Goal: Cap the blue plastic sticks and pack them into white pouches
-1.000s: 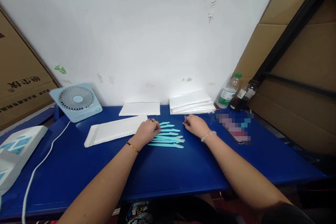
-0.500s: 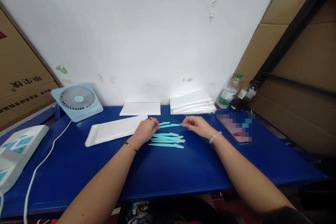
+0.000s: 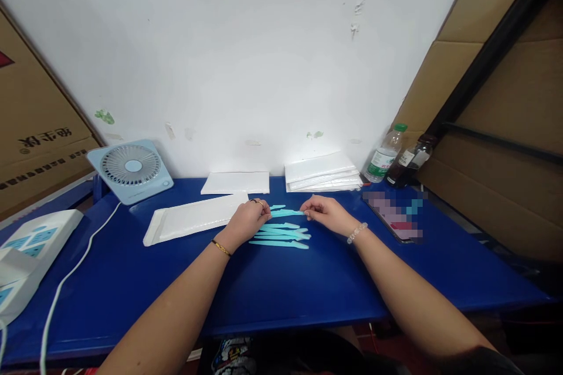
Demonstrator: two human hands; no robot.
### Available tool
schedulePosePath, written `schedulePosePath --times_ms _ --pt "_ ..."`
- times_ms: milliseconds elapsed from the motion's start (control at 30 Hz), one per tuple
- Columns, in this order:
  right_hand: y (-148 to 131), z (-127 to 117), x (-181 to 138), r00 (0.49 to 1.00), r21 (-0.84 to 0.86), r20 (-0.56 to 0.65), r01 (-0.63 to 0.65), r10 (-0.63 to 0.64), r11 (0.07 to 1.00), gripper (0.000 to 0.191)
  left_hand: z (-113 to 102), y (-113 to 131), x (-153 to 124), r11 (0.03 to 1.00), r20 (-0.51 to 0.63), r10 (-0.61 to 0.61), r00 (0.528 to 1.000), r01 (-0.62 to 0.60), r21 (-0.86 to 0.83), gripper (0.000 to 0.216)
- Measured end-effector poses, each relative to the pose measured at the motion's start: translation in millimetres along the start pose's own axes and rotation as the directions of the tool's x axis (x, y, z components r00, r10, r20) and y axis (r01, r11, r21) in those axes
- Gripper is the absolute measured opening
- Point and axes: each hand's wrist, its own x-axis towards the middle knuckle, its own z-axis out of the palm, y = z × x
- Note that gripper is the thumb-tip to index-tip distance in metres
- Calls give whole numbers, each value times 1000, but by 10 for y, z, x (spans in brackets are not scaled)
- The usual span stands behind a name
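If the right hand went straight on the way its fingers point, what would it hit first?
The right hand points left along the stick it pinches, so it would likely reach the left hand first, though depth is unclear.

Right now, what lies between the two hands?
In the head view, teal plastic sticks lie between the left hand and right hand on the blue table.

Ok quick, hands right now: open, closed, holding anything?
Left hand: curled over the left ends of the teal sticks; grip cannot be told.
Right hand: pinched shut on the right end of a stick.
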Motion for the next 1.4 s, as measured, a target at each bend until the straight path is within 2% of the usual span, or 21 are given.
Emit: schedulePosePath --times_ms 133,300,400,500,567,667,833,1033,1133,1233,1300,1400 --pt "-30 36 -1 998 139 -53 -24 31 990 26 25 25 -8 998 6 55 998 -55 -40 13" --pt "-53 72 -4 996 93 -87 5 3 996 27 40 19 -11 995 -6 88 996 -88 -43 13" --pt "-23 18 12 992 -60 -120 33 -40 998 29 47 16 -14 998 38 56 998 -54 -33 15" --pt "71 -118 37 965 -292 -245 20 -95 956 21 59 13 -15 999 89 42 995 -41 -12 18" --pt "153 -204 50 937 -452 -334 -66 -100 889 13 64 1 -7 999 61 23 998 -26 47 21" --pt "256 -235 74 918 -601 -394 -227 -37 767 13 71 -42 18 982 -28 -40 999 44 184 24" --pt "318 -74 162 918 -730 -395 -284 -45 621 16 93 -120 61 965 -34 -78 996 85 250 17" --pt "299 4 204 948 -712 -319 -231 -11 663 13 88 -116 74 967 -12 -49 999 51 250 18" --pt "245 19 178 965 -774 -248 -145 -84 616 12 60 -92 61 977 -25 -31 999 36 209 22" --pt "184 51 162 969 -811 -185 -56 -165 582 14 22 -62 34 995 -68 -28 997 34 93 24" --pt "163 58 158 963 -773 -209 -55 -171 632 13 -1 -36 12 999 -92 -41 995 39 -21 25" --pt "167 23 148 959 -567 -270 -86 -86 819 12 -20 6 -15 984 -102 -48 994 30 -173 26"
